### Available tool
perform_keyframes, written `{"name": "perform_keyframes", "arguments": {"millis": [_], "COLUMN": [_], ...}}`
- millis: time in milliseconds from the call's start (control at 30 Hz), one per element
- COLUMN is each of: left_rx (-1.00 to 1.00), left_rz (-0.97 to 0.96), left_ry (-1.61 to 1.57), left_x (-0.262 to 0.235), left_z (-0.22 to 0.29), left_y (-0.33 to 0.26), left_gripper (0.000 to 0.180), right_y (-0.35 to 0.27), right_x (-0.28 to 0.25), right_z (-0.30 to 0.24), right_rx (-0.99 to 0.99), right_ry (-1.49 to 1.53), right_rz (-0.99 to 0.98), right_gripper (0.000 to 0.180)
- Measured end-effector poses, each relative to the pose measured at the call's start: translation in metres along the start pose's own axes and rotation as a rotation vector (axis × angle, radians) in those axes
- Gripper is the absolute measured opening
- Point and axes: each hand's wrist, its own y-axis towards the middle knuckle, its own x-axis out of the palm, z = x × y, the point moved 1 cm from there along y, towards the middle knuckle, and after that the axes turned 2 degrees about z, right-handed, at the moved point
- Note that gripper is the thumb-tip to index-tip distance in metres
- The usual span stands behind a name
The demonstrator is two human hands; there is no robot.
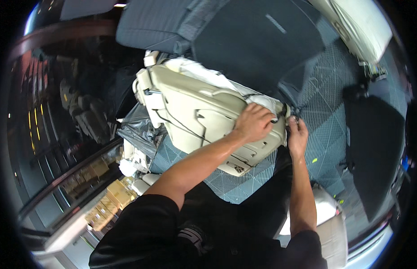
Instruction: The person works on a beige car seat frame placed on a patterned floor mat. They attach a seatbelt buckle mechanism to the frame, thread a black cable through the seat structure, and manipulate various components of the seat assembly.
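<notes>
Seat shell: a beige plastic car-seat back panel (195, 116) lies tilted at the picture's centre, its moulded rear face up, running from ten o'clock down to four o'clock over the grey grid floor tiles (325, 112).
Padding: white foam or fabric (208, 74) shows along the panel's upper edge, toward twelve o'clock.
Wire: a thin black cable (177, 123) runs across the panel's face.
Left hand: the left hand (254, 122) lies palm-down on the panel's right end, fingers curled over its upper edge and pressed onto it.
Right hand: the right hand (297, 134) sits at three o'clock of the left one, just beside the panel's end, its fingertips closed on a small dark part there; what exactly they pinch cannot be told.
Black bag: a crumpled black plastic bag (139, 127) lies at the panel's nine o'clock side; its contents are hidden.
Boxes: several small tan cardboard boxes (114, 193) stand together at seven o'clock; they look shut, and what is inside cannot be seen.
Mats: a dark floor mat (258, 45) lies at twelve o'clock, another dark mat (374, 148) at three o'clock.
Clothing: black sleeves (141, 233) enter from the lower edge.
</notes>
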Motion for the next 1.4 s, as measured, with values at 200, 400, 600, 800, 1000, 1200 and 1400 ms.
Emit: {"name": "perform_keyframes", "arguments": {"millis": [200,400,600,800,1000,1200,1400], "left_rx": [-0.068,-0.324,-0.683,-1.523,-1.375,-1.347,-1.556], "left_rz": [0.007,0.169,0.791,0.898,0.793,1.022,0.931], "left_ry": [-0.147,-0.462,-0.498,-0.198,-0.218,-0.652,-1.115], "left_x": [-0.018,-0.059,-0.125,-0.135,-0.114,-0.138,-0.174], "left_z": [-0.003,-0.011,-0.086,-0.240,-0.235,-0.236,-0.234], "left_y": [-0.004,-0.022,-0.103,-0.249,-0.220,-0.207,-0.207], "left_gripper": [0.021,0.017,0.031,0.041,0.026,0.014,0.027], "right_y": [-0.006,-0.018,-0.023,-0.036,-0.017,-0.021,-0.005], "right_x": [0.054,0.061,0.055,0.093,0.078,0.101,0.115], "right_z": [-0.027,-0.022,-0.027,-0.040,-0.044,-0.055,-0.051], "right_rx": [-0.122,-0.507,-0.518,-0.780,-0.563,-0.327,-0.213], "right_ry": [-0.035,-0.724,-0.796,-1.001,-0.827,-0.768,-0.797], "right_rz": [-0.125,-0.197,-0.195,-0.127,-0.283,-0.165,-0.160], "right_gripper": [0.031,0.040,0.030,0.017,0.022,0.034,0.039]}}
